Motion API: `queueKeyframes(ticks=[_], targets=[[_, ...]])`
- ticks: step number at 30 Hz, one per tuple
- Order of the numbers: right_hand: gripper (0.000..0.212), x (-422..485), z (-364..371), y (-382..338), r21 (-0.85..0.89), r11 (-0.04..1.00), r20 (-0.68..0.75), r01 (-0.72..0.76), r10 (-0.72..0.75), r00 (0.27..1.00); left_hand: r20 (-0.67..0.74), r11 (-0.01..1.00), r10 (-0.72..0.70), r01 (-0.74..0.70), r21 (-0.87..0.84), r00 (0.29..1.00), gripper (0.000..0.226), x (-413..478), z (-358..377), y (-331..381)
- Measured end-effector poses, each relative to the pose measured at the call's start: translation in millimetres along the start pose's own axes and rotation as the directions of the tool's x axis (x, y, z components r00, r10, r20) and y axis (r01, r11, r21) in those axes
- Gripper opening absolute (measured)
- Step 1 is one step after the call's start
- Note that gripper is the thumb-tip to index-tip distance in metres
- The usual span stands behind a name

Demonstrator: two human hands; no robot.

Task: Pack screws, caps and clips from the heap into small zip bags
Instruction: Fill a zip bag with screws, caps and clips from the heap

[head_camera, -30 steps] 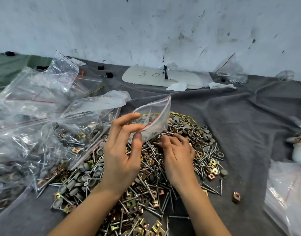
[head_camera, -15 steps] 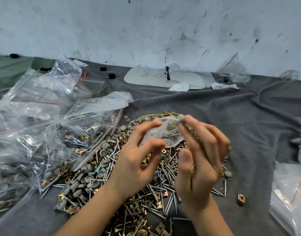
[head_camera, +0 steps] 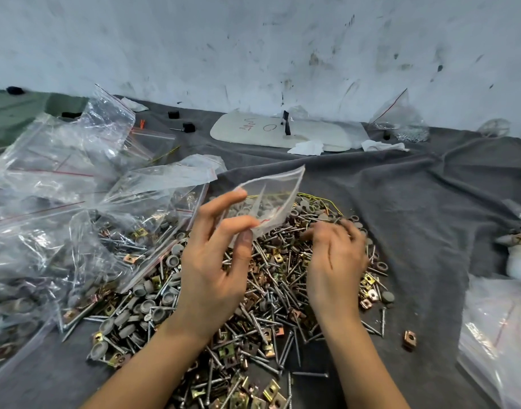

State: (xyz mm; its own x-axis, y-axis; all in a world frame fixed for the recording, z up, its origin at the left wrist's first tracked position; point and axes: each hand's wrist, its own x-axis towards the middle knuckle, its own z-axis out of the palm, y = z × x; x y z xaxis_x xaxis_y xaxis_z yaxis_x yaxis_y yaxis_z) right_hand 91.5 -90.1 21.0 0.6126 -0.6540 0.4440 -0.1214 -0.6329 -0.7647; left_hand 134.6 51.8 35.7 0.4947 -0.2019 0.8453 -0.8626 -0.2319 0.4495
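A heap [head_camera: 271, 314] of screws, grey caps and brass clips lies on the grey cloth in front of me. My left hand [head_camera: 215, 261] pinches a small clear zip bag [head_camera: 268, 199] between thumb and fingers, holding it up over the heap's far side. My right hand [head_camera: 336, 258] is low over the heap's right part, blurred, fingers curled down toward the pieces; whether it holds anything cannot be made out.
Large clear bags [head_camera: 61, 219] holding packed hardware are piled at the left. More plastic bags [head_camera: 501, 338] lie at the right edge. A white board [head_camera: 253, 134] and a bag [head_camera: 401, 119] sit by the wall. The grey cloth [head_camera: 415, 202] is rumpled.
My right hand left the small bag and dropped back onto the heap. The left hand lifted the bag upright again; half a second ago both hands held it.
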Motion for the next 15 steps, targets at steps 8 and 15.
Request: queueKeyframes(ticks=[8, 15], targets=[[0.070, -6.1, 10.6, 10.0, -0.352, 0.936, 0.261, -0.018, 0.117, 0.958, 0.022, 1.000, -0.011, 0.010, 0.017, 1.000, 0.016, 0.1, -1.3, 0.6], [0.050, -4.3, 9.0, 7.9, -0.211, 0.976, 0.211, -0.055, 0.101, 0.972, 0.062, 1.000, -0.007, 0.006, 0.015, 0.998, 0.018, -0.9, -0.1, 1.9]])
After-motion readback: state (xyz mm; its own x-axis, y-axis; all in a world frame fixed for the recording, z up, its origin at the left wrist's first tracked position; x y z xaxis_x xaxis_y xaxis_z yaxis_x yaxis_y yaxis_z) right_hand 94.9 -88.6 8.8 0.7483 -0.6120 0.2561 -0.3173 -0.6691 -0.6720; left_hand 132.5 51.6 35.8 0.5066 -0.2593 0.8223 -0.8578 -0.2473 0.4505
